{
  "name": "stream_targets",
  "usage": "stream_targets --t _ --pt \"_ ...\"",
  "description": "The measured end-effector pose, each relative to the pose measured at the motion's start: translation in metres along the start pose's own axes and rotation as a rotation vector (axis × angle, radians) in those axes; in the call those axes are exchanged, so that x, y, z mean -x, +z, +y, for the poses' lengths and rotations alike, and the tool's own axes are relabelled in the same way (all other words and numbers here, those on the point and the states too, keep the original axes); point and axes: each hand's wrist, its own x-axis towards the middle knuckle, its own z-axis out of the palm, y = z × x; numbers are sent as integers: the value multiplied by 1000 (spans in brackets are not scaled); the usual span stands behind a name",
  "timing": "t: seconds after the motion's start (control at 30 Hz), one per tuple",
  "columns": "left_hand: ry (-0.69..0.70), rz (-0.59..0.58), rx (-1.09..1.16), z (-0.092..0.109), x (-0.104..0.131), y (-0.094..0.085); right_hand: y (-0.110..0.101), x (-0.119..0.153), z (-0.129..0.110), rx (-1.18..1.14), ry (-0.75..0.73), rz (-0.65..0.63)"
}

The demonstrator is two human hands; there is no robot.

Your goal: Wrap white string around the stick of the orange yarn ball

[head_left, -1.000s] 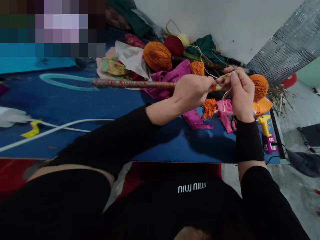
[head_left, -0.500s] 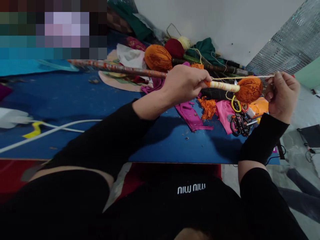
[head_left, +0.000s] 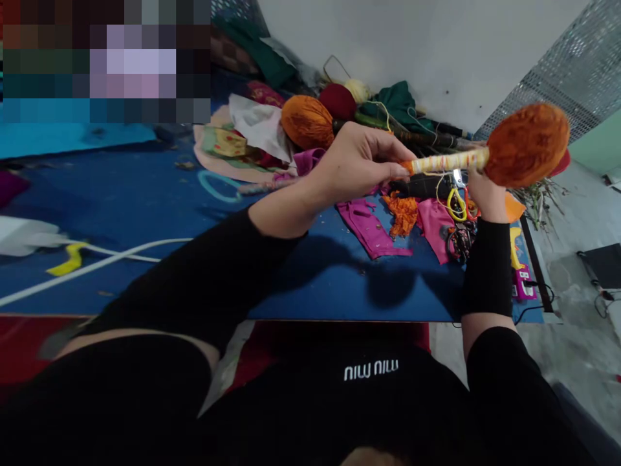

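A stick (head_left: 446, 162) wrapped in pale yellow thread ends at the right in a round orange cloth head (head_left: 528, 144). My left hand (head_left: 356, 162) is closed round the stick, its fingertips at an orange band where the pale wrapping begins. Close to the orange head is my right hand (head_left: 485, 191), below and partly behind the wrapped stick. Its fingers are mostly hidden, so their hold cannot be made out. A loose strand of thread dangles under the wrapping.
On the blue table (head_left: 310, 291) lie magenta cloth (head_left: 371, 230), orange scraps (head_left: 402, 213), pink cloth (head_left: 435, 226) and yellow-handled scissors (head_left: 457, 204). Another orange ball (head_left: 307, 122) sits behind. A white cable (head_left: 116, 255) crosses the left side.
The orange head has risen toward the right and nearer the camera, and the stick's left part has swung down. My right hand has moved left and down, from the stretched thread to beside the stick.
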Motion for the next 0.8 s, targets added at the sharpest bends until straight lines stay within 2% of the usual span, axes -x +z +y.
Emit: stream_targets --t 0.03,0.07,0.2,0.3,0.4,0.5,0.57,0.67,0.8 --pt "-25 18 35 -1 0 1 13 3 -4 122 -31 -50" --pt "-48 30 53 -2 0 1 26 7 -10 138 -38 -86" --pt "-102 22 9 -8 -2 -1 79 26 -37 103 -86 -276" --pt "-124 16 17 -11 -5 -3 103 40 -54 78 -81 -338" --pt "-133 59 92 -13 -10 -6 108 51 -70 200 -126 -235" --pt "-118 71 94 -16 -14 -5 107 57 -78 197 -342 -29" --pt "-91 43 25 -20 -15 0 109 57 -74 105 -441 -21" --pt "-85 22 -59 -28 -15 12 114 56 -57 33 -391 -88" --pt "-127 35 -49 -37 -14 25 118 62 -41 50 -267 -42"
